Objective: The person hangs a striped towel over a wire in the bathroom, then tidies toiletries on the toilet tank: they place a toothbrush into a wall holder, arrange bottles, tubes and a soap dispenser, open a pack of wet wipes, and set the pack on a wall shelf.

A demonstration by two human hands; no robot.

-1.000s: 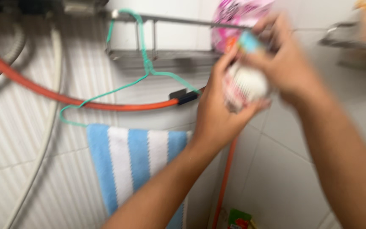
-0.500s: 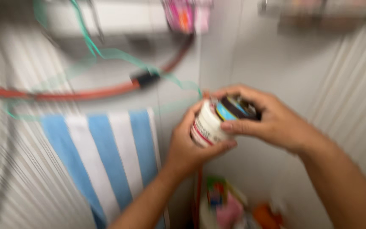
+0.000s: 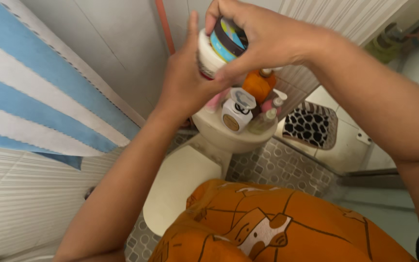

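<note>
White jar [image 3: 208, 54] with a dark, blue-banded lid [image 3: 226, 39] sits at the upper middle of the frame, held between both hands against the pale tiled wall. Left hand [image 3: 185, 80] is wrapped around the jar's body from the left and below, thumb raised along its side. Right hand [image 3: 260, 36] is closed over the lid from above and the right, fingers curled around its rim.

Just below the jar, a cream toilet tank [image 3: 224, 133] carries a cluster of toiletries: an orange bottle [image 3: 259, 85], a small white tub with a dark round label [image 3: 236, 114], a clear bottle [image 3: 263, 121] and pink items beside them. The toilet's closed lid [image 3: 180, 187] lies lower, toward the centre.

A blue and white striped towel [image 3: 30, 97] hangs at the upper left. An orange pipe [image 3: 165, 26] runs up the wall behind the left hand. A black-spotted mat [image 3: 311, 126] lies on the floor at right, and orange patterned clothing [image 3: 277, 225] fills the bottom of the frame.
</note>
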